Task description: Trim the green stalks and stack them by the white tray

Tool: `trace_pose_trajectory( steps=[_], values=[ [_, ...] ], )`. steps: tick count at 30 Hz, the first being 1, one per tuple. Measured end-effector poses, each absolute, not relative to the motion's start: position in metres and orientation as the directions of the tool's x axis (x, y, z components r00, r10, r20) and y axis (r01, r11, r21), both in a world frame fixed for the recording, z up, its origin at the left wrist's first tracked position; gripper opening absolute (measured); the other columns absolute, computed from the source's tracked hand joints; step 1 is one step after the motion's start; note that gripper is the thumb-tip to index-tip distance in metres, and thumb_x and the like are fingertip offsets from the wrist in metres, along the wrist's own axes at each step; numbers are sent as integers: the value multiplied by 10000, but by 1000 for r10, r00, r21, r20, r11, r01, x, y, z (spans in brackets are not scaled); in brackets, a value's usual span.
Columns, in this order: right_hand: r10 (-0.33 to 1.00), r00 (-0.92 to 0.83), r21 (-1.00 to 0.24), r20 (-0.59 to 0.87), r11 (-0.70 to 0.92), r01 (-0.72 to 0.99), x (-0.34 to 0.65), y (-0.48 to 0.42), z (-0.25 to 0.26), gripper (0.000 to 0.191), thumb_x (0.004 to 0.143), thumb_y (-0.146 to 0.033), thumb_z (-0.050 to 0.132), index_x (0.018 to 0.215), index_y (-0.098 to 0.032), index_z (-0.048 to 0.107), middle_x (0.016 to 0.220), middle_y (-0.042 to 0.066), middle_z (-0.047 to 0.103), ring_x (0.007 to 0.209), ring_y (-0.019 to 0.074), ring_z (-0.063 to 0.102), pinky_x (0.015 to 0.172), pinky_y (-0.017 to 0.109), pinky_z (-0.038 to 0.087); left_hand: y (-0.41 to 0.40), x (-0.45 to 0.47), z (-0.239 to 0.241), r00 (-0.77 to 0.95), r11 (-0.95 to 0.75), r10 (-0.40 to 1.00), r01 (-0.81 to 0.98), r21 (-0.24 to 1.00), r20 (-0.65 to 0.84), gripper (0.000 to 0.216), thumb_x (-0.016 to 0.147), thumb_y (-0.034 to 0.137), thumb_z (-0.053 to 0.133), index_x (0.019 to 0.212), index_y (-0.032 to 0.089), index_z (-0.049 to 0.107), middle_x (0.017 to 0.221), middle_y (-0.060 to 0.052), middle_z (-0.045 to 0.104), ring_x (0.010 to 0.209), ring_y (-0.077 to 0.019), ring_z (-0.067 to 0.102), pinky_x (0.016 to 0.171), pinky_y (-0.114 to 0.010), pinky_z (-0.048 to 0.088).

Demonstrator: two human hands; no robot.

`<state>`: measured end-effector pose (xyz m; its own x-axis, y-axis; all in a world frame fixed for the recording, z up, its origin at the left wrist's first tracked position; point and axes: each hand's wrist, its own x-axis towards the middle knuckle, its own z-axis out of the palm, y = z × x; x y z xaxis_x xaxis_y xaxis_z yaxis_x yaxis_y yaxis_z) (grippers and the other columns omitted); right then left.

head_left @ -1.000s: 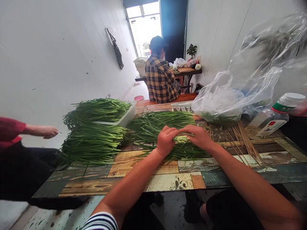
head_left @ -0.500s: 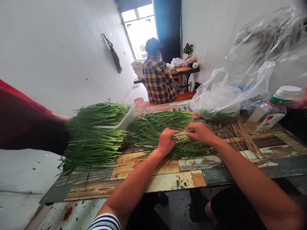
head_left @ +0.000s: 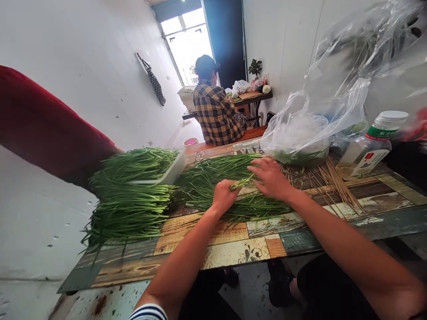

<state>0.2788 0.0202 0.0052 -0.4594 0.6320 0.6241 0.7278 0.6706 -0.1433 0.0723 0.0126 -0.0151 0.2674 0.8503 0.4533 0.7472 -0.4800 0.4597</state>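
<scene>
My left hand is closed round a small bundle of garlic chives, whose pale ends point right. Just right of those ends is my right hand, its fingers spread and nothing visibly held in them. Beneath and around both hands lie loose garlic chives on the patterned table. A thick stack of garlic chives sits to the left, partly in front of a white tray that also bears chives.
Thin wooden skewers lie at right, near a plastic bag over a bowl and a green-banded bottle. A co-worker's red sleeve reaches in from the left. Another person in a plaid shirt sits beyond the table.
My right hand has let go of the chive ends and opened, its fingers spreading slightly upward. My left hand keeps the bundle. The red sleeve at left appears higher and further in.
</scene>
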Motion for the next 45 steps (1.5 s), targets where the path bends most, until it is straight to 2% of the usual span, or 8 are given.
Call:
trace_pose_trajectory(
  steps=[3,6,10,14,19,33,38,45],
  values=[
    [675,-539,-168,505,689,705,273,24,-3,183,840,-265,555,782,-213,720,911,91,697,990,259,547,929,428,339,12,70,-15,331,-559,806,699,446,491,275,856,296,541,645,190,683,650,-27,675,631,-142,535,613,-243,392],
    [761,-507,-447,404,648,617,276,28,-4,276,850,-337,557,661,-200,704,650,38,659,699,170,553,717,316,378,11,69,-14,355,-644,741,618,451,570,186,857,254,553,782,203,715,770,-34,725,687,-151,573,682,-270,440],
    [880,-426,-851,213,381,362,275,22,5,388,810,-469,559,589,-176,686,494,-22,542,482,90,399,499,246,280,8,70,-13,330,-696,680,573,433,655,125,825,171,576,826,196,698,781,-18,716,717,-148,589,716,-282,458],
    [935,-337,-989,109,135,53,267,19,5,328,723,-466,646,631,-154,690,545,-23,575,469,62,373,461,226,267,6,72,-13,315,-698,664,588,409,679,154,785,101,567,856,179,679,797,-17,710,746,-154,587,723,-287,459],
    [974,-212,-978,81,37,-206,268,30,-3,362,659,-479,715,759,-131,705,573,-8,608,450,43,368,437,213,253,5,74,-14,335,-719,625,598,354,705,146,778,97,569,854,175,666,801,-22,709,747,-165,574,724,-301,448],
    [974,162,-987,160,155,43,299,45,6,527,644,-675,626,506,-211,415,446,-69,283,453,72,236,452,259,190,7,70,-20,359,-704,612,653,278,705,111,870,188,538,877,164,646,811,-39,694,750,-165,566,737,-307,438],
    [933,-87,-864,349,356,356,285,30,9,424,733,-578,568,576,-195,477,551,-34,448,553,100,379,531,250,276,11,69,-30,427,-718,621,646,258,657,150,871,157,516,960,166,636,891,-43,701,800,-170,580,768,-313,445],
    [865,-397,-720,308,485,497,270,25,-8,467,808,-496,505,482,-188,372,483,-48,339,523,86,310,519,255,207,5,74,-23,565,-736,624,657,162,540,262,798,89,504,1002,177,644,908,-46,693,806,-179,564,746,-304,454]
  ],
)
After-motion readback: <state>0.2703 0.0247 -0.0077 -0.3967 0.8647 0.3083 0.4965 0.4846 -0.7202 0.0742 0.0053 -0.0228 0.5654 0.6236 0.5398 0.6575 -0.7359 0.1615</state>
